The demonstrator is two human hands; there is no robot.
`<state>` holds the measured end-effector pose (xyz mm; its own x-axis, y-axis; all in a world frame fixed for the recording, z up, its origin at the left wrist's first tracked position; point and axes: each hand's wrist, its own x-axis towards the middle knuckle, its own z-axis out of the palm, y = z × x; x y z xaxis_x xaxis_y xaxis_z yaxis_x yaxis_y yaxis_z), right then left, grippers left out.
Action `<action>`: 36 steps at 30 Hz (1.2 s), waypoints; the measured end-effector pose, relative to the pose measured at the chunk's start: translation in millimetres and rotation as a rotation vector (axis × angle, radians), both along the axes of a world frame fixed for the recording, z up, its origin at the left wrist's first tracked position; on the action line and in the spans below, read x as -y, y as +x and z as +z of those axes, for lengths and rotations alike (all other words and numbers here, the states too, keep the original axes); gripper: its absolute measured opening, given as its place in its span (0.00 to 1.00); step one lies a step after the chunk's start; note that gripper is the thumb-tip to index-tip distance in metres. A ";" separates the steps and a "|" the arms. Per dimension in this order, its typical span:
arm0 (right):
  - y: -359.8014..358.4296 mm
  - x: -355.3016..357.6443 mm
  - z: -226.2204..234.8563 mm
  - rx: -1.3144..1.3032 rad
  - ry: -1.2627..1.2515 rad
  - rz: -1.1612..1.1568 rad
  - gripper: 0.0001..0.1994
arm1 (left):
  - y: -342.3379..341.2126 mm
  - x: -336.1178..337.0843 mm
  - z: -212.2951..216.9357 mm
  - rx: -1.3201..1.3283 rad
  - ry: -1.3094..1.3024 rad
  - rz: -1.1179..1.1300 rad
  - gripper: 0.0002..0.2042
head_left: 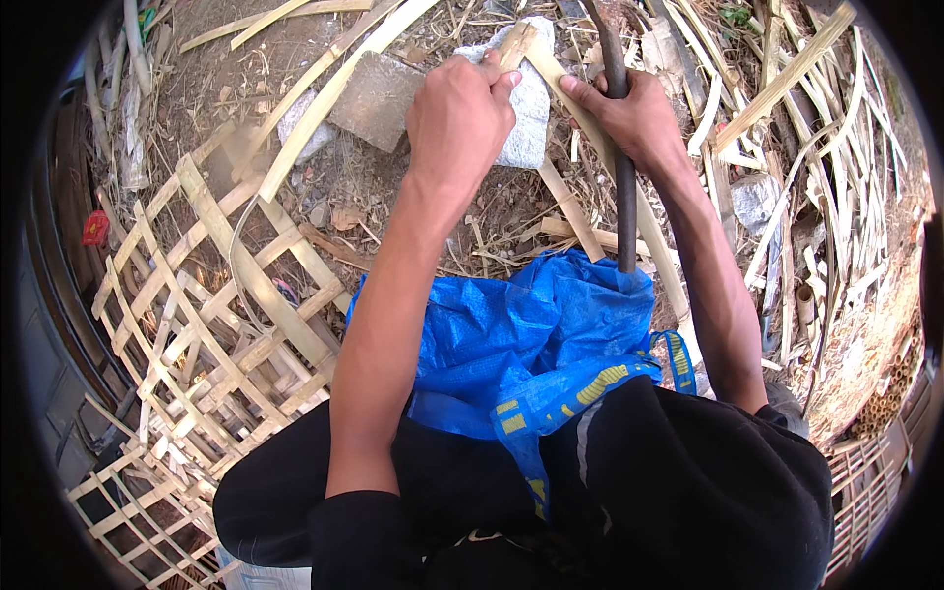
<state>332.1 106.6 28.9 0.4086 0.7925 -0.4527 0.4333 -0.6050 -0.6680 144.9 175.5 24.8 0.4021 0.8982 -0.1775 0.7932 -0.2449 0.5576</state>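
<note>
My left hand [467,113] is closed on the end of a pale bamboo strip [518,44], thumb and fingers pinching it above a white stone block [526,113]. My right hand [639,113] closes around a long dark curved tool [625,197], its thumb reaching onto another bamboo strip [674,280] that slants down toward my lap. The tool's lower end rests on a blue plastic sheet [521,315] with yellow-marked edging, spread over my legs. The tool's upper end runs out of view, so I cannot tell its kind.
A woven bamboo lattice [246,251] lies at the left, with a grey flat stone [377,101] beyond it. Loose bamboo strips [836,177] are heaped at the right. Shavings and twigs litter the dirt. A small red packet [95,228] sits at the far left.
</note>
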 end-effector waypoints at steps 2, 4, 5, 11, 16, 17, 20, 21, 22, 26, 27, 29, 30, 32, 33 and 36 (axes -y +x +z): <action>-1.9 5.6 -14.0 0.040 0.039 0.005 0.29 | -3.5 -3.0 7.6 0.000 -0.134 0.034 0.18; 0.5 3.5 -22.2 0.044 -0.022 0.034 0.31 | -7.6 -14.2 12.5 -0.004 -0.201 0.028 0.19; 7.2 8.8 -24.7 0.041 -0.028 0.070 0.31 | -10.3 -15.4 12.2 -0.002 -0.241 0.024 0.19; -24.0 -4.2 21.7 0.127 -0.108 -0.035 0.15 | 3.3 -47.8 21.2 -0.102 -0.087 -0.052 0.22; 7.2 3.8 -26.2 0.049 -0.045 0.081 0.31 | 21.2 -60.2 38.9 -0.156 0.007 -0.158 0.21; 4.0 4.3 -16.7 0.021 -0.045 0.054 0.30 | 27.8 -64.3 43.2 -0.192 -0.085 -0.132 0.20; -4.7 0.0 -5.5 -0.064 -0.021 0.016 0.24 | -6.5 -47.2 2.8 0.053 0.164 -0.212 0.19; -4.7 0.2 -8.3 -0.132 0.010 -0.013 0.23 | -5.7 -47.2 7.9 0.085 0.055 -0.195 0.19; -4.9 2.6 -13.2 -0.207 0.030 -0.042 0.23 | -4.9 -42.2 10.3 0.109 -0.067 -0.180 0.20; 0.7 5.7 -19.8 -0.063 0.017 -0.024 0.23 | -1.2 -30.6 6.9 0.083 -0.162 -0.157 0.19; 1.2 8.5 -30.6 -0.031 0.060 -0.015 0.22 | -2.8 -26.5 3.6 0.099 -0.106 -0.149 0.19; -4.3 7.4 -27.1 -0.018 0.024 -0.038 0.24 | -4.5 -21.2 0.3 0.077 -0.049 -0.176 0.18; -6.3 7.4 -25.8 -0.011 0.006 -0.049 0.26 | -5.0 -19.3 -1.2 0.067 -0.020 -0.188 0.17; -4.4 6.6 -32.4 -0.029 0.019 -0.030 0.26 | -3.8 -15.4 1.3 0.058 0.039 -0.226 0.15; -3.5 7.2 -32.8 -0.034 0.016 -0.031 0.26 | -2.4 -13.1 2.8 0.055 0.068 -0.245 0.15; -4.5 7.9 -33.2 -0.044 0.026 -0.058 0.26 | 3.5 -6.0 4.8 -0.034 0.073 -0.211 0.17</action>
<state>327.6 98.8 -4.3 0.4345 0.7795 -0.4512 0.3675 -0.6108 -0.7013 148.3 181.5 29.6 0.5777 0.8056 -0.1315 0.7380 -0.4466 0.5059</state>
